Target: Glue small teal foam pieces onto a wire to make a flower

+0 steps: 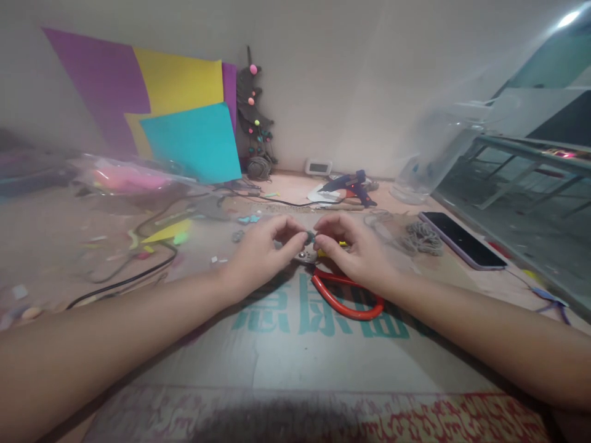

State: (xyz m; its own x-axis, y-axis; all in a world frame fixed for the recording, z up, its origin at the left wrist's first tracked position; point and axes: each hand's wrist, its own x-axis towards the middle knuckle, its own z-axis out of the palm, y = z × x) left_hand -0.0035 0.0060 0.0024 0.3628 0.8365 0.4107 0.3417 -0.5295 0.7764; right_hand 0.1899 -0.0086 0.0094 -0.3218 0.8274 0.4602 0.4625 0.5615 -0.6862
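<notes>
Above the middle of the cardboard, my left hand (277, 245) and my right hand (348, 246) meet at the fingertips. Pinched between them is a small dark grey, roundish piece (310, 237); it is too small to make out its exact kind. Both hands are closed on it. Directly beneath lies a pair of scissors (351, 312) with red loop handles, partly covered by my right hand. A bit of yellow (329, 251) shows behind my right fingers, its shape mostly hidden.
Grey cord (422, 239) and a phone (462, 240) lie to the right. A blue glue gun (348, 184) rests at the back beside a small white digital clock (318, 167). Coloured sheets (191, 144) and a grey tree-shaped decoration (255, 111) lean on the wall. Black cable (129, 282) crosses the left.
</notes>
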